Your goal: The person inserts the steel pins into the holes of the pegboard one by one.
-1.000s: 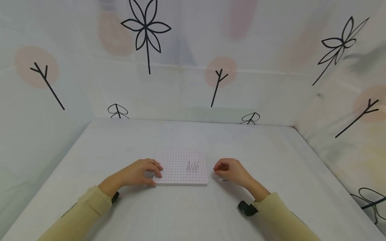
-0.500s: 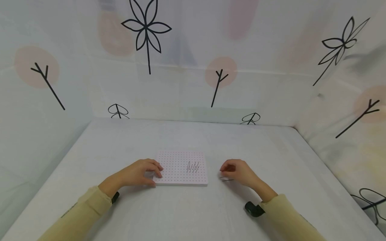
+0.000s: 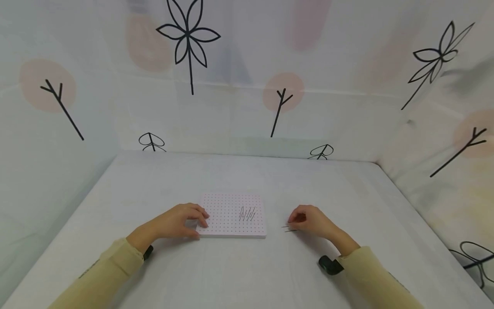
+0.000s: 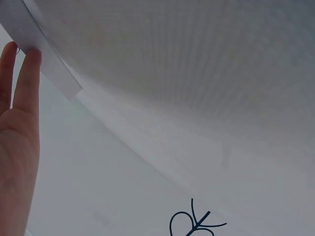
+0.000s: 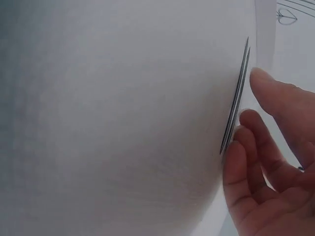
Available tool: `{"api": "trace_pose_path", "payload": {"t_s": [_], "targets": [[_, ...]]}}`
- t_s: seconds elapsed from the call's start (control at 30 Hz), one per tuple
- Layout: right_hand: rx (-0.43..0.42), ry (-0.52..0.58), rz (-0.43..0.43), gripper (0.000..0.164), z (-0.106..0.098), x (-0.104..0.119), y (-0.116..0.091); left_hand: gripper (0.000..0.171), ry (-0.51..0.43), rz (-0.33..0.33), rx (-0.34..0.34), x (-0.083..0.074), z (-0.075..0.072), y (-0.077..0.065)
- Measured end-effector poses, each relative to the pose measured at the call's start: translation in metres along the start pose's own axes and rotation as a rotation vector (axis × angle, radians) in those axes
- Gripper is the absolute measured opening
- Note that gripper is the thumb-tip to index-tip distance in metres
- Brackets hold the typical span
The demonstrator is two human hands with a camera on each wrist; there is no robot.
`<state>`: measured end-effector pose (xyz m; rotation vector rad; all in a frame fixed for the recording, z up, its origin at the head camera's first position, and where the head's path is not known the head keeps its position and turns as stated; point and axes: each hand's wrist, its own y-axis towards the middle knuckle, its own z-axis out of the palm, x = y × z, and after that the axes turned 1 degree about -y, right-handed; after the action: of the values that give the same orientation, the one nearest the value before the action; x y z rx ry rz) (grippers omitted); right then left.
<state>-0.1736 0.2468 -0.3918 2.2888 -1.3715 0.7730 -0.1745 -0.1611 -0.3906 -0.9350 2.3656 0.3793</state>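
A flat white board printed with a grid of small dots lies on the table. Several thin dark needles stand tilted in its right half. At the board's left edge rests my left hand, fingertips on the dotted top and thumb at the near corner. In the left wrist view, extended fingers touch the board's side. My right hand is low over the table, right of the board, beside loose needles. Close up, these needles lie side by side near my fingertips, with thumb and fingers apart.
White cloth covers the table. Behind and at both sides hang pale curtains with printed flowers and twigs. A dark wrist camera juts out below the right wrist.
My right hand has moved rightward, away from the board, uncovering more of the loose needles on the table. The left hand and the board have stayed put.
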Motion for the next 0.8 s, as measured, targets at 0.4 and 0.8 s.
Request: {"api": "trace_pose_path", "payload": {"t_s": [0.4, 0.8], "targets": [[0.130, 0.027, 0.043, 0.006, -0.0004, -0.0035, 0.0059, 0.022, 0.015, 0.046, -0.017, 0.0012, -0.0005, -0.0004], [0.186, 0.025, 0.044, 0.006, 0.0010, 0.0021, 0.0071, 0.022, 0.004, 0.004, 0.004, -0.0025, -0.0025, -0.0006]]}}
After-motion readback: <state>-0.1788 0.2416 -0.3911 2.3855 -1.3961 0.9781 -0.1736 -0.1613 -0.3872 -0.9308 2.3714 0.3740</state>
